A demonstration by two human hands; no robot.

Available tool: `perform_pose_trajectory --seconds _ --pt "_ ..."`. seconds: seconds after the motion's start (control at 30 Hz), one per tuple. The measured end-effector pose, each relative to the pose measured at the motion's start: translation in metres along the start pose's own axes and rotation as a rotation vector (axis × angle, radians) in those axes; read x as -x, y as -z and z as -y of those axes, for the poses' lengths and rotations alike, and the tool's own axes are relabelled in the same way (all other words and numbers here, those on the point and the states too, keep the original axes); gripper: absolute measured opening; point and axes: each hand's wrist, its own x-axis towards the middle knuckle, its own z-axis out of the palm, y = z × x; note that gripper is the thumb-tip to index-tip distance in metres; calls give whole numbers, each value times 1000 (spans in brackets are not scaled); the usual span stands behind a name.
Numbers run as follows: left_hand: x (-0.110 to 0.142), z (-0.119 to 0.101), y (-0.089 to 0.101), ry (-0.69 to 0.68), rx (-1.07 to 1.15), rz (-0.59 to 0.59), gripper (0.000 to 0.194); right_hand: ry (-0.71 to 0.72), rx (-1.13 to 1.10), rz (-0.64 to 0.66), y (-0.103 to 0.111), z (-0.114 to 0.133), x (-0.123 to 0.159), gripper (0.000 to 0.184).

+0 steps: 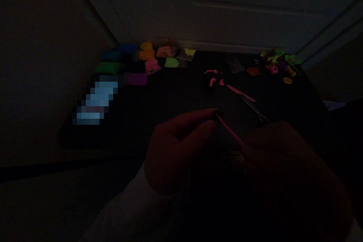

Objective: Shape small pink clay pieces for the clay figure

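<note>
The scene is very dark. My left hand (177, 147) pinches its thumb and forefinger on one end of a thin pink stick (229, 131). My right hand (286, 166) is closed around the stick's other end, low on the right. Both hands hover over a black mat (170, 98). Beyond them on the mat lie scissors (253, 109), a pink strip (241, 92) and small pink clay scraps (214, 77).
Several coloured clay packets (147, 62) sit at the mat's far left, small clay figures (276, 64) at the far right. A blurred-out bright object (96, 100) lies at the mat's left edge. A white door (227, 7) stands behind.
</note>
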Motion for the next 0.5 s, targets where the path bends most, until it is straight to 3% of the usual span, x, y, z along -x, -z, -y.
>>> perform_pose_trajectory --seconds 0.2,0.37,0.5 --pt "0 5 1 1 -97 -46 19 93 -16 117 17 -4 -10 40" --pt "-3 4 -4 -21 -93 -110 13 175 215 96 10 -2 -12 42" --pt "-5 3 -8 -43 -64 -159 12 234 221 68 7 -1 -11 34"
